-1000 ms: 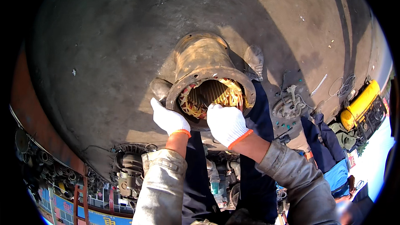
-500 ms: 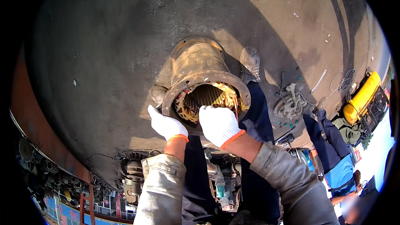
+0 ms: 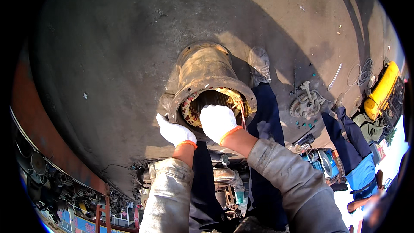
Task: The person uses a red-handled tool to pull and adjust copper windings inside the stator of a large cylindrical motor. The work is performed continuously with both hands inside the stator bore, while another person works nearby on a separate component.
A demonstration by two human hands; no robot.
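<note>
A rusty, cylindrical motor stator (image 3: 206, 62) stands tilted on the ground between my feet, its open flanged end toward me. Yellowish taped windings (image 3: 189, 108) line the bore, and reddish lead wires (image 3: 243, 116) hang out at its right side. My left hand (image 3: 176, 132), in a white knit glove, holds the lower left of the flange; its thumb points out and the other fingers are mostly hidden. My right hand (image 3: 217, 123), gloved alike, is closed at the mouth of the bore. Its fingertips are turned inward, and what they hold is hidden.
My shoe (image 3: 259, 64) is right of the stator. Farther right lie a round metal part with rope (image 3: 307, 103), a metal rod (image 3: 335, 76) and a yellow machine part (image 3: 381, 90). Another person in dark trousers (image 3: 343, 136) is there. Machine parts (image 3: 226, 179) lie behind my legs.
My right hand has shifted left and a little up across the bore. My left hand keeps its place at the flange. The view has tilted slightly.
</note>
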